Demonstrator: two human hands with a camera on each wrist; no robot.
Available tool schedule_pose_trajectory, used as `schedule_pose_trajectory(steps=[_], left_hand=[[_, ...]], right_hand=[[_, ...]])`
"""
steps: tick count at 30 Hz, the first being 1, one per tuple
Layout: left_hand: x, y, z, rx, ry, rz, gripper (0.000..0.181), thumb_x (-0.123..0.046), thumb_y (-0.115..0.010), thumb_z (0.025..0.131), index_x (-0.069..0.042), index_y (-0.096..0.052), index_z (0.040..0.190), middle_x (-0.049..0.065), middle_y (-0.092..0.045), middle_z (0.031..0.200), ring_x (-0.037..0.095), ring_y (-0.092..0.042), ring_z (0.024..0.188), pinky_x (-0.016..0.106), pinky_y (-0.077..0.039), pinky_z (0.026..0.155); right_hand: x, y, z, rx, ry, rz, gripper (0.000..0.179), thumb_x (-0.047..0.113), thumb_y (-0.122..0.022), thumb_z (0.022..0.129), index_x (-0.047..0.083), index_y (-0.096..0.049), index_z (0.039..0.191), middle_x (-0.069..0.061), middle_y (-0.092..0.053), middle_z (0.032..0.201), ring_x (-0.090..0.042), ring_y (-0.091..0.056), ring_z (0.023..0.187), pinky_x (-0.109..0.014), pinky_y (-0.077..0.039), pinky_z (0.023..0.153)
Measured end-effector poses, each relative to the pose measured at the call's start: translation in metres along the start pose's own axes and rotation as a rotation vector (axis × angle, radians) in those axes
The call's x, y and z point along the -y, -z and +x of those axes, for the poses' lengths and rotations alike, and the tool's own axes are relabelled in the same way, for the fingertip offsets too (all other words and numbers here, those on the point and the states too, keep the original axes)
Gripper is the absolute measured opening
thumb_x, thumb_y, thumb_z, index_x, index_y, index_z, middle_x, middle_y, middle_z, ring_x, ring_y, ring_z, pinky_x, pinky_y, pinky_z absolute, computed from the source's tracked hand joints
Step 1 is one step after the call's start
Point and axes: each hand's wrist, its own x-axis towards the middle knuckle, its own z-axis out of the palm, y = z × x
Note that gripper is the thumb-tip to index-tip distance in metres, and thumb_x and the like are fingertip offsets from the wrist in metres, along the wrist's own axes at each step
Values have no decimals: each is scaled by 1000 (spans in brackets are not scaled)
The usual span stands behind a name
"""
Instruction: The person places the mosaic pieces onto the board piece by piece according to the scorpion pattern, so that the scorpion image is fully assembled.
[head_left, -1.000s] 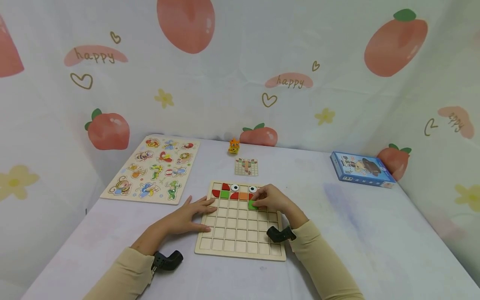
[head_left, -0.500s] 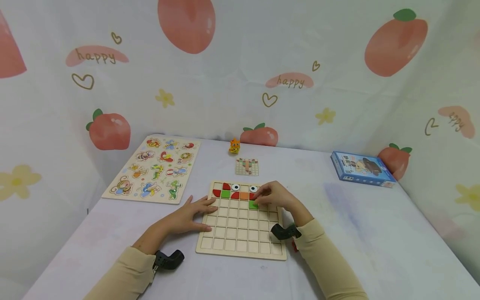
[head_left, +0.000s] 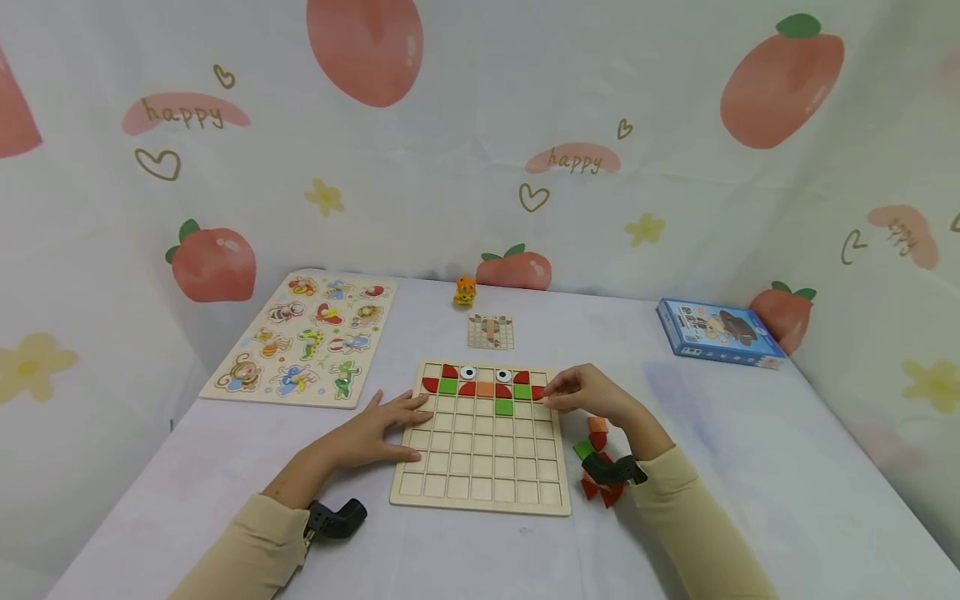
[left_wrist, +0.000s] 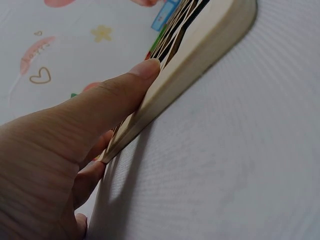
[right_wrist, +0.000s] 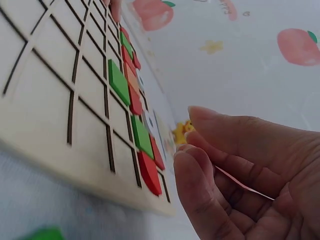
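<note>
A wooden grid board (head_left: 483,467) lies on the white table. Red, green and orange tiles plus two eye discs fill cells along its far rows. One green tile (head_left: 504,407) sits a row nearer. My left hand (head_left: 375,435) rests at the board's left edge, fingers spread; in the left wrist view its thumb (left_wrist: 147,69) presses on the rim. My right hand (head_left: 588,394) is at the far right corner, fingertips close by a curved red tile (right_wrist: 149,175) in the end cell. The right wrist view shows its thumb and fingers loosely bent, with nothing between them.
Loose red, green and orange pieces (head_left: 597,425) lie right of the board, partly under my right wrist. Behind the board are a small pattern card (head_left: 491,332) and an orange toy figure (head_left: 465,292). An insect puzzle board (head_left: 300,337) lies left; a blue box (head_left: 720,332) lies right.
My right hand has moved right, from over the nearer green tile to the board's right edge. Tiles at the far right and loose pieces beside the board now show. The left hand has stayed put.
</note>
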Motion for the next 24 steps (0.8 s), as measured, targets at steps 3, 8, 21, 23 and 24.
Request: schedule_pose_trajectory(steps=[3, 8, 21, 23, 24], left_hand=[[0, 0, 0, 0, -1, 0, 67, -44, -71, 77, -11, -53, 133, 9, -30, 152, 34, -14, 144, 61, 9, 112], [1, 0, 0, -2, 2, 2, 67, -45, -70, 77, -12, -53, 133, 8, -31, 152, 33, -15, 144, 61, 9, 112], [2, -1, 1, 3, 1, -4, 68, -46, -70, 78, -12, -52, 133, 7, -30, 152, 33, -14, 144, 60, 10, 112], [1, -1, 0, 3, 2, -6, 68, -46, -70, 78, -12, -52, 133, 8, -30, 152, 33, -14, 144, 60, 10, 112], [1, -1, 0, 2, 2, -7, 68, -46, -70, 78, -12, -52, 133, 8, -30, 152, 34, -14, 144, 60, 10, 112]], right_hand=[[-5, 6, -9, 2, -31, 2, 24, 15, -67, 84, -3, -67, 101, -7, -69, 91, -13, -62, 78, -28, -56, 74], [-14, 11, -23, 3, -48, -22, 26, 18, -69, 84, -1, -68, 102, -4, -67, 87, -13, -56, 73, -25, -52, 68], [-37, 13, -47, 142, 1, 7, 30, 12, -68, 83, -6, -65, 107, -8, -65, 87, -11, -54, 70, -21, -50, 65], [-40, 13, -49, 155, 22, -3, 29, 11, -68, 83, -6, -65, 107, -8, -64, 84, -9, -52, 68, -20, -49, 63], [-41, 14, -50, 159, 29, -9, 29, 10, -68, 83, -6, -65, 107, -8, -64, 82, -9, -52, 67, -19, -48, 62]])
